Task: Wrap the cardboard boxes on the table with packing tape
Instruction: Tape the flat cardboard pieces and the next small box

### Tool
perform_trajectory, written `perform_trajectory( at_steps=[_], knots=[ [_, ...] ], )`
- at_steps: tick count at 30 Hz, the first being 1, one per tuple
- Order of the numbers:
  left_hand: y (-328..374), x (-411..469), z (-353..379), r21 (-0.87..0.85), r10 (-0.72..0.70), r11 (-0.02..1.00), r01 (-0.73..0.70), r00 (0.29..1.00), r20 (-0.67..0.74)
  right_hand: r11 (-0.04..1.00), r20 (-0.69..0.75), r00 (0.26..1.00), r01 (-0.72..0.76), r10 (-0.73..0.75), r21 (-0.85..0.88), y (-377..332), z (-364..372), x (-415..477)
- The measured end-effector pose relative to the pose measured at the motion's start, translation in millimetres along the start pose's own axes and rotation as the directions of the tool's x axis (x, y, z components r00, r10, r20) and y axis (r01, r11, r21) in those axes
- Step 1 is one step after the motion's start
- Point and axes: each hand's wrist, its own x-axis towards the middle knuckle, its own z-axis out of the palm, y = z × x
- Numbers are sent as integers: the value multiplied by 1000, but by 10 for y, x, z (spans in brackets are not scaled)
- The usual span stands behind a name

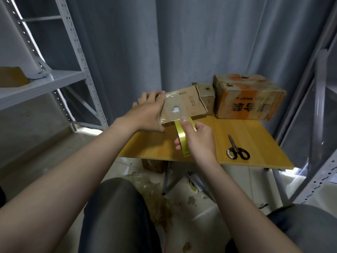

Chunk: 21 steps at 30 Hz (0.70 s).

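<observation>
1. L hand (148,111): palm down on the left end of the flat box (184,105), fingers hooked over its far edge, thumb along the near edge. It grips the box.
2. R hand (196,137): holds the tape roll (182,141) upright. Thumb presses on the roll's top rim and the fingers curl through the core, w/ fingertips showing on the left side.
3. Tape roll is a thin, glossy yellow ring. Its top touches the flat box's near edge, just right of the L thumb.
4. Flat box is brown cardboard, low and rectangular, w/ shiny clear film over the top, a torn pale patch mid-face and dark print toward the end away from the L hand.
5. Boxes on the table (264,143): 3. The flat one is under the L hand. The small box (207,96) sits just beyond the flat box's right end, worn, w/ a hole on top. The big box (248,96) sits further right, scuffed, w/ orange marks and dark print.
6. Table has a smooth, yellow wood-look top.
7. Scissors (237,148): 1 pair, black handles, metal blades, flat on the table right of the R hand, apart from it.
8. Well left of the L hand is a grey metal rack (45,83) w/ perforated posts and 1 more brown box (12,76) on its shelf.
9. Grey curtain (164,42) hangs in folds behind the table.
10. Crumpled clear scraps (160,201) lie on the tiled floor below the hands.
</observation>
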Motion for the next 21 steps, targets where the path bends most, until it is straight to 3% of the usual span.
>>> perform_trajectory(
  at_steps=[4, 8, 12, 15, 21],
  knots=[
    [-58, 16, 28, -102, -26, 995, 16, 996, -91, 994, 79, 991, 107, -108, 20, 6, -48, -39],
    [-108, -3, 92, -181, -37, 983, 30, 999, -37, 990, 102, 985, 141, -138, -23, 97, -100, -84],
    [-118, -28, 210, -324, -24, 946, 29, 1000, 18, 997, 56, 996, 65, -63, -34, 101, -93, -75],
    [-189, -23, 203, -455, -90, 885, 98, 995, 39, 994, 58, 997, -48, 54, -101, 168, -114, -75],
    [-247, 49, 175, -443, -47, 887, 128, 981, 190, 980, 59, 978, -197, 198, -25, 346, -111, -193]
  ],
)
